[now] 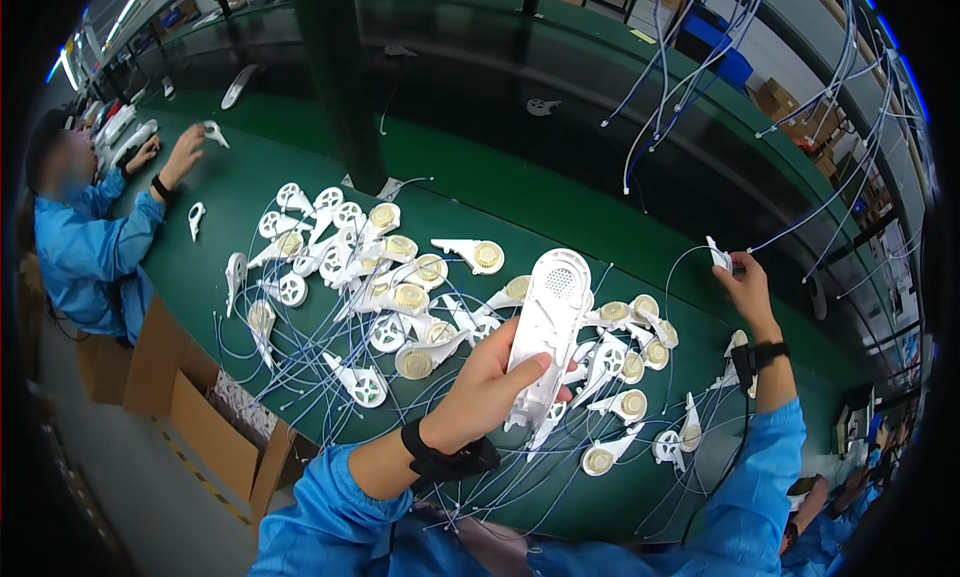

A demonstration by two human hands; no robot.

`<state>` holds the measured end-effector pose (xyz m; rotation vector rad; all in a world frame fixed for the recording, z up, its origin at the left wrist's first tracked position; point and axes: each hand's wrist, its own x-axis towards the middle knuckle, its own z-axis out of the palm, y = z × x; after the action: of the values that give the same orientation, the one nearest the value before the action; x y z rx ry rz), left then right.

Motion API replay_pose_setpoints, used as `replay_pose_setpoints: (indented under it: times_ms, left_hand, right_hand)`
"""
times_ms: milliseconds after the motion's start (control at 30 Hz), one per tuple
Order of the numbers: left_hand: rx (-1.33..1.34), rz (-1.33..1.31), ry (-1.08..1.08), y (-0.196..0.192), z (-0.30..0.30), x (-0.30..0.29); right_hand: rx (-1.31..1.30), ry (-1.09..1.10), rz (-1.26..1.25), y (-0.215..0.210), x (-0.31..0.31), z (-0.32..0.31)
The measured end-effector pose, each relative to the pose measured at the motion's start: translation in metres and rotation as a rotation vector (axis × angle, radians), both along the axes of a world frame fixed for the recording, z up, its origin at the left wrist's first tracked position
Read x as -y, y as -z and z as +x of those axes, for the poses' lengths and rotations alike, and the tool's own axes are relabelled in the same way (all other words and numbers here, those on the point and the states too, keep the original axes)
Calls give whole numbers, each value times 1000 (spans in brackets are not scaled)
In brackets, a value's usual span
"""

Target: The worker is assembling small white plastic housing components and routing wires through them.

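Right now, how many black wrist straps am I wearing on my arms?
2. One strap is just behind your left hand, which grips the long white housing; the other strap is just behind your right hand. Sleeves could hide more.

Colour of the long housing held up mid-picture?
The long housing is white; the head view shows it best.

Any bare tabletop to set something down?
Green table: left, between the co-worker's sleeve and the heap of cabled white parts, save one small loose part; a strip behind the heap, right of the post. Crowded: mid-table, around the left hand.
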<state>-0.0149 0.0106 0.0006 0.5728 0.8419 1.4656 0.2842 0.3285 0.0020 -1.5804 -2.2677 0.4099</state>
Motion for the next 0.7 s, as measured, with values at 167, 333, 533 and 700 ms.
replay_pose_setpoints:
  times_ms: [167,333,533,700]
  left_hand:
    - [-152,70,-11,5,-1,2]
    - [-378,133,-53,7,1,4]
    - [-598,131,-30,-1,2,9]
    - [-612,171,5,-5,2,10]
  right_hand:
    - [-618,-422,-339,-29,86,-13]
    - [-500,-702,-32,-65,157,-39]
    - [-759,-1135,-75,-94,195,-72]
    - [-316,-1085,289,-98,190,-114]
